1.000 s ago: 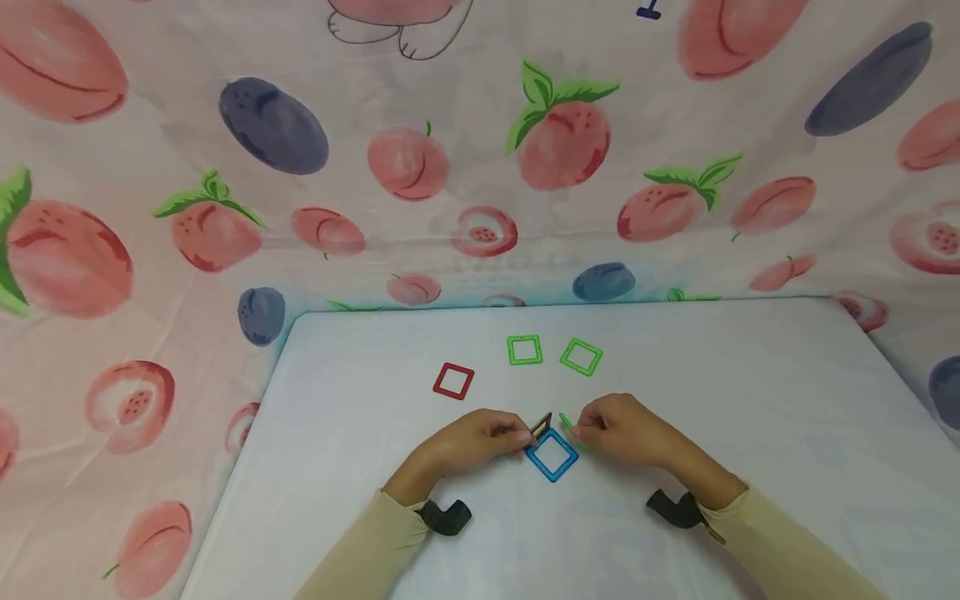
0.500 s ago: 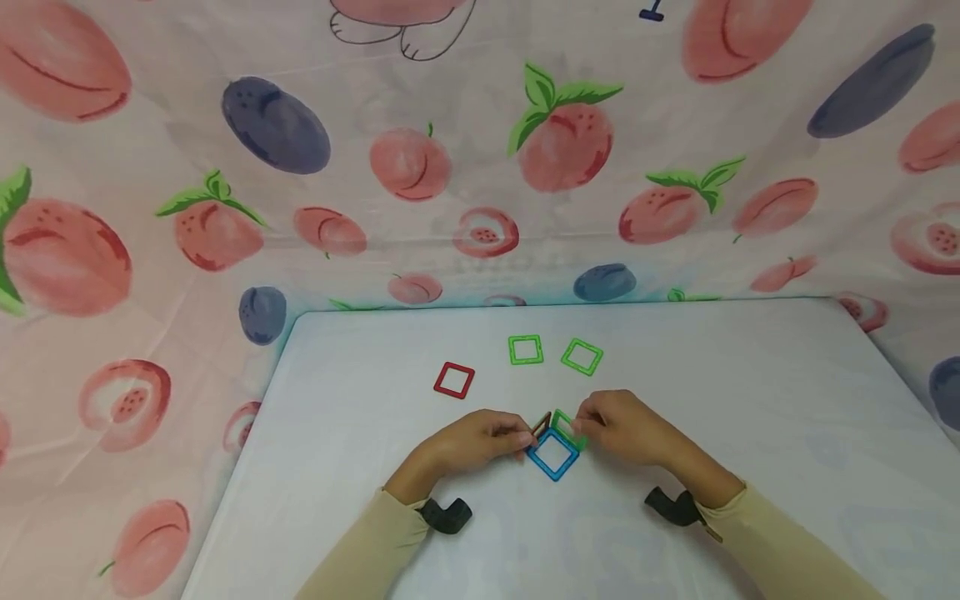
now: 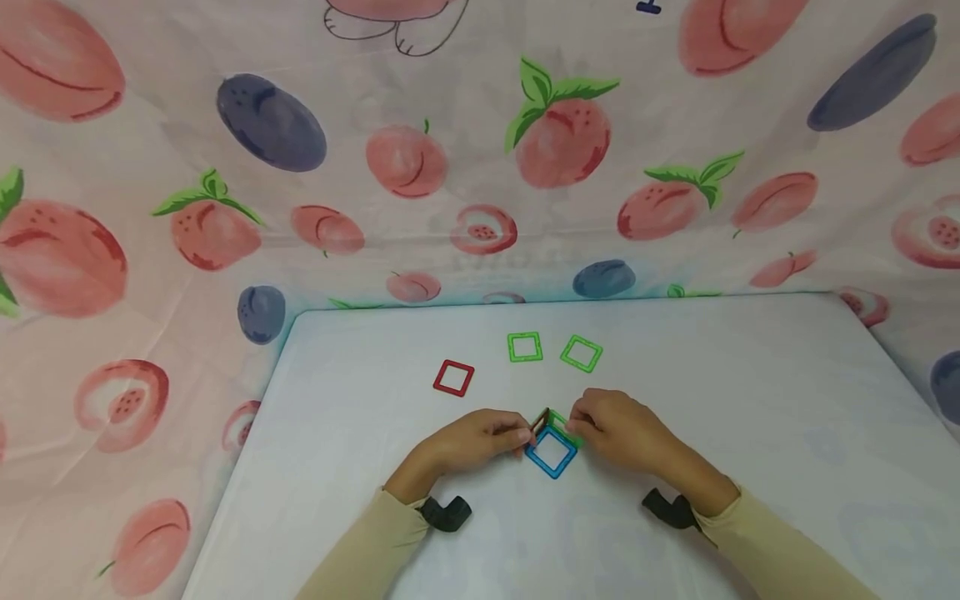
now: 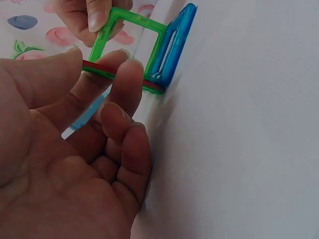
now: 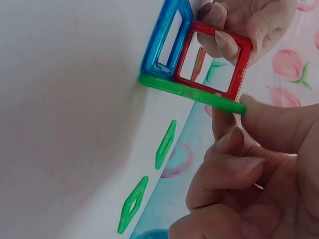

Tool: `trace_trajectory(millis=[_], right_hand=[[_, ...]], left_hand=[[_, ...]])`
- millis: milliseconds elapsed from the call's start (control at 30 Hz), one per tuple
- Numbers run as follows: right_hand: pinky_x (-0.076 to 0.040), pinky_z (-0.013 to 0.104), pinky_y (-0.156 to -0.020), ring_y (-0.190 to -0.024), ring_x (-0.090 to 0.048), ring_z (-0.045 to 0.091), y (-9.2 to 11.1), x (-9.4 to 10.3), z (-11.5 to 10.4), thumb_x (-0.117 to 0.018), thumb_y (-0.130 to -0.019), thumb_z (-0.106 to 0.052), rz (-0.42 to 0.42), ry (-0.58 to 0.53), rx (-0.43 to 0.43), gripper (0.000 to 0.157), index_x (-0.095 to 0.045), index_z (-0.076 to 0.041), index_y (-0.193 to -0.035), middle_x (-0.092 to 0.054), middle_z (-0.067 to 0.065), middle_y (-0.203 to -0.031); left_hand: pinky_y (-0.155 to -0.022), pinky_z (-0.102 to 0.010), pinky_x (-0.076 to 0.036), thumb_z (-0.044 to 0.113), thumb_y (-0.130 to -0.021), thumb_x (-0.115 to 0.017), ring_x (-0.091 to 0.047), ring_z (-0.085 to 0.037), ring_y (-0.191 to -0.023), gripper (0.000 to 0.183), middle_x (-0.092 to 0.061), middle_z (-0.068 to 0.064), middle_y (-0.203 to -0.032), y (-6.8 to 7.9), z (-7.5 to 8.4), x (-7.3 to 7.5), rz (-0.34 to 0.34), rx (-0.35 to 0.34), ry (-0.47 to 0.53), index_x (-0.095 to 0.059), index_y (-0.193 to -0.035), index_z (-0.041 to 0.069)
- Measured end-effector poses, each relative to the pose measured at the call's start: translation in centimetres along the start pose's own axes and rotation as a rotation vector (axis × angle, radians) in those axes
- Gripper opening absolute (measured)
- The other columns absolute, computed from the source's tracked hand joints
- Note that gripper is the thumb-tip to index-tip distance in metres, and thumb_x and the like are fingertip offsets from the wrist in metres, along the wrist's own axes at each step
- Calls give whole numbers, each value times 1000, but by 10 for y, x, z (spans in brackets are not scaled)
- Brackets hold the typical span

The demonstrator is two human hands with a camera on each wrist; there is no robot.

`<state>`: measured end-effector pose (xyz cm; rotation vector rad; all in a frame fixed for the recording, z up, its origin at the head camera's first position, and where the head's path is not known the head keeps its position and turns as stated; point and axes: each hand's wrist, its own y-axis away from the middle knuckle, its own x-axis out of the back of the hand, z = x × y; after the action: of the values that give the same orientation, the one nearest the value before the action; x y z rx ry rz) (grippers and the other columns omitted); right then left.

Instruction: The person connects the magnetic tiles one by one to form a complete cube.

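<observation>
A blue square magnetic tile (image 3: 540,464), an open frame, lies flat on the white table between the hands. A red square magnetic tile (image 5: 242,68) stands upright along its far left edge; my left hand (image 3: 476,442) pinches this tile between thumb and fingers. Along the far right edge stands a green square magnetic tile (image 4: 139,20), pinched by my right hand (image 3: 622,429) at its upper edge. Seen from the right wrist, the red and green uprights meet at a corner, and both reach down to the blue one. In the head view, fingers partly cover both uprights.
Farther back on the table (image 3: 360,400) lie a loose red tile (image 3: 467,382) and two loose green tiles, one near the middle (image 3: 525,359) and another to its right (image 3: 596,359). A fruit-print cloth (image 3: 420,250) rises behind the table's far edge.
My right hand has brought the green tile leftward and turned it upright against the blue tile's edge, up to the red one. My left hand has stayed in place, holding the red tile.
</observation>
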<state>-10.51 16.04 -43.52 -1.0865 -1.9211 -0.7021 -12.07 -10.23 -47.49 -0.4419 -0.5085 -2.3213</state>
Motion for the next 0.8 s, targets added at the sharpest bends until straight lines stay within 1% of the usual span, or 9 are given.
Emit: trace_trajectory(millis=[167,267,433,600,733,800], right_hand=[[-43,24,-62,-71,-50,8,-1,-2,-1,-70,-97,-21,1,-35,-16,11,-74,-13,-91,-58,-8,-79],[-44,23,-62,-69,-51,7,0,-3,1,-70,-97,-19,19,-56,-14,9,-75,-13,-92,-59,-8,-78],[-42,22,-58,-65,-49,7,1,-7,6,-71,-96,-18,42,-94,-7,8,-74,-12,-93,-55,-8,-73],[-42,22,-58,-65,-49,6,4,-7,9,-71,-97,-22,65,-103,-6,10,-75,-14,-93,-55,-9,-73],[-43,23,-59,-67,-48,5,8,-5,11,-74,-94,-24,71,-114,17,10,-76,-15,-93,-56,-10,-75],[-44,23,-59,-67,-49,4,9,-4,12,-76,-92,-23,66,-119,33,8,-77,-15,-93,-56,-10,-75]], left_hand=[[-89,-27,-42,38,-108,-51,-56,-7,-97,26,-68,5,-96,1,-2,1,-12,-9,-1,-72,-108,23],[-89,-27,-42,38,-108,-50,-56,-7,-97,26,-67,4,-96,2,-2,1,-19,-21,-4,-71,-109,22],[-89,-28,-42,39,-108,-50,-57,-8,-97,26,-66,5,-95,1,-3,0,-21,-21,-9,-71,-108,23],[-88,-28,-43,40,-108,-50,-57,-8,-97,25,-66,5,-96,1,-5,-1,-19,-23,-22,-70,-107,24],[-86,-27,-43,41,-107,-51,-57,-8,-96,25,-65,8,-95,2,-6,-1,-21,-24,-39,-70,-109,26],[-87,-27,-44,42,-107,-52,-57,-7,-95,25,-65,9,-96,2,-6,0,-22,-8,-35,-72,-111,27]])
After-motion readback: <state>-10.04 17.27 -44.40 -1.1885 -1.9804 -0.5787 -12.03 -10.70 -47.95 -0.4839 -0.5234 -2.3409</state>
